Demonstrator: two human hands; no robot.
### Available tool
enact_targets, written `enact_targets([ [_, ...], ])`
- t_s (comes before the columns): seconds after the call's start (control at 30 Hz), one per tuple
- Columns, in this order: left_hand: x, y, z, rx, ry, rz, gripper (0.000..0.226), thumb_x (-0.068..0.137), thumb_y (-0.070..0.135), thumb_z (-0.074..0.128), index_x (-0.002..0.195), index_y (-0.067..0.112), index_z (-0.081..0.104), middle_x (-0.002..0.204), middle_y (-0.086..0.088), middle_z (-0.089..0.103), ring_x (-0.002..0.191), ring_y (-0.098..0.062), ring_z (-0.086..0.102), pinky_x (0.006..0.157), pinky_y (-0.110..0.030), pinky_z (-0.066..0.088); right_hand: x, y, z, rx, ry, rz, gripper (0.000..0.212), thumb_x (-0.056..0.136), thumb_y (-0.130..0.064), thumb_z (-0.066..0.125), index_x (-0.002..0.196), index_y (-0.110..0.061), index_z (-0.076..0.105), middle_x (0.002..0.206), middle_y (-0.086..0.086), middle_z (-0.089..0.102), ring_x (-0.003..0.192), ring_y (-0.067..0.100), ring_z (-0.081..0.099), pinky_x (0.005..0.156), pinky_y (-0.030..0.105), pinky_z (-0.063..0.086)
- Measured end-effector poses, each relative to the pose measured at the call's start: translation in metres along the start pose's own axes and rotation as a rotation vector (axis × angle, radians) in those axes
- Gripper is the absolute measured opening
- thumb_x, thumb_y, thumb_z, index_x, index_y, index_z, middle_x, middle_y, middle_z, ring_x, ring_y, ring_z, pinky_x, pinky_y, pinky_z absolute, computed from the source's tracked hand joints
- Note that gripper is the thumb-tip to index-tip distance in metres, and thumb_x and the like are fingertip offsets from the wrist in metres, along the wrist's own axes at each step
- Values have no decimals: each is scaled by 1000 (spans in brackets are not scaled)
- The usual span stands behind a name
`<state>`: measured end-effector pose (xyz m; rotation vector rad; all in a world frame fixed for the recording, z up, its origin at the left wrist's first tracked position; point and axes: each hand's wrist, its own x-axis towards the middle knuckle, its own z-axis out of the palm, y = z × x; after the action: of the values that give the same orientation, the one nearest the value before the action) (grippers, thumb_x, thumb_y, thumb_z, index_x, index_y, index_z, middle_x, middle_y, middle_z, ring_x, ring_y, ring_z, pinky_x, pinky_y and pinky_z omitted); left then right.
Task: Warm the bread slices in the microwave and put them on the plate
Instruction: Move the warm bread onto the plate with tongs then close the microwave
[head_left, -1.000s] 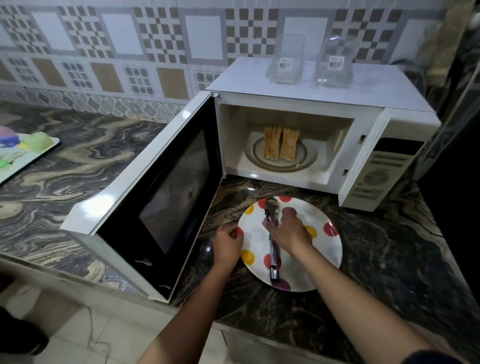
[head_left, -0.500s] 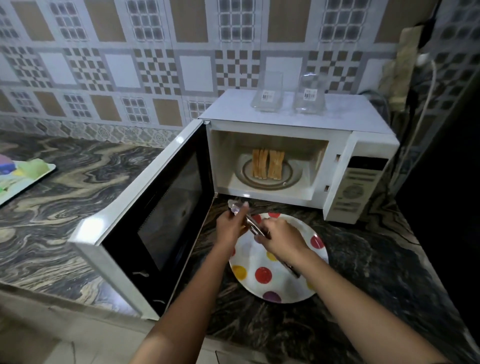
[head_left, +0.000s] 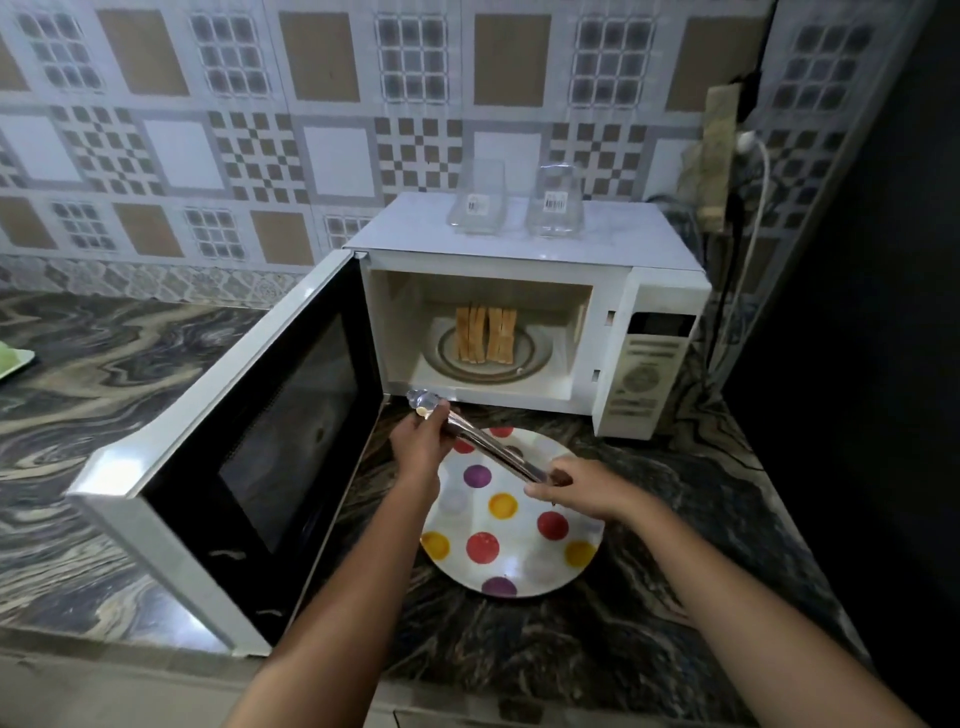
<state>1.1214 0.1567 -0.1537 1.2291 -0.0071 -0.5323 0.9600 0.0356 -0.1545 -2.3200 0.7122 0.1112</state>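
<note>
A dark marbled counter (head_left: 130, 415) under a patterned tile wall is seen, w/ a white microwave (head_left: 519, 244) set at the back right. Metal tongs (head_left: 488, 444) are held between both hands, slanted over the plate: the left hand (head_left: 421, 444) is closed round the upper part near the tips, the right hand (head_left: 576, 488) is pinched on the lower handle end. Whether the tong arms are squeezed together can't be told; nothing is gripped in them. The bread slices (head_left: 485, 334) are seen standing on edge in two pairs on the turntable inside the microwave, not yet lifted. The spotted plate (head_left: 519, 566) lies bare on the counter just in front of the oven, under the tongs. Risks, as judged: upright slices could be toppled or crumbled if pinched too hard or from one side only, & one could be dropped on the counter if the tongs are loosened over the gap between oven sill & plate. The tong tips could be knocked on the sill, just beside them. Room: the microwave door (head_left: 249, 441) is swung fully open to the left, so that side is blocked; the cavity mouth is clear, w/ open space above the slices. Free counter is left to the right of the plate. Two clear containers (head_left: 514, 205) on the oven top are well apart from the path.
</note>
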Motion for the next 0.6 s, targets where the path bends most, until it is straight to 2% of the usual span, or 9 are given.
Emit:
enact_targets([
  [0.07,-1,-1,1,60,-49,20,9,88,7,60,80,4,64,77,-12,64,74,-22,62,77,-32,54,2,-4,0,74,-22,-26,39,83,-56,56,92,-19,63,91,-4,61,86,11,58,74,25,44],
  [0.1,-2,0,1,91,-83,31,9,88,8,61,83,2,65,79,-14,65,77,-25,63,78,-35,54,3,-8,1,106,-28,-36,44,84,-59,51,101,-20,64,100,-5,63,93,11,59,82,27,47],
  [0.17,-3,-1,-1,136,-146,50,15,87,11,62,92,-3,66,86,-19,67,82,-30,65,81,-40,54,6,-15,7,194,-67,-43,45,89,-57,44,104,-18,61,98,-1,67,90,14,64,86,33,52],
  [0.27,-5,-1,-6,163,-231,42,23,87,13,62,100,-5,65,92,-19,68,86,-29,65,73,-33,55,7,-27,16,385,-195,-42,34,96,-41,43,104,-10,53,78,3,62,63,13,63,62,24,53],
  [0.33,-5,0,-11,196,-252,29,22,87,14,62,101,-1,65,95,-18,68,92,-31,66,69,-27,55,5,-28,20,476,-273,-35,28,97,-37,43,104,-12,51,72,1,57,55,11,56,51,21,49],
  [0.4,-2,-2,-15,199,-245,19,22,87,16,63,102,-1,65,96,-18,68,94,-32,66,75,-29,54,6,-25,21,534,-279,-45,22,97,-35,45,100,-14,51,68,-1,51,50,8,47,43,19,41],
  [0.53,2,-5,-27,189,-131,37,63,71,48,72,116,7,59,109,-12,68,101,-28,65,95,-43,50,19,-21,21,472,-90,-25,16,96,-32,48,87,-20,51,65,-4,43,40,2,35,40,18,27],
  [0.6,-6,-5,-36,303,-54,100,53,83,41,64,123,9,53,118,-7,62,106,-21,60,93,-34,46,27,-20,21,414,48,6,19,95,-36,49,83,-21,48,64,-6,39,42,1,35,42,18,26],
])
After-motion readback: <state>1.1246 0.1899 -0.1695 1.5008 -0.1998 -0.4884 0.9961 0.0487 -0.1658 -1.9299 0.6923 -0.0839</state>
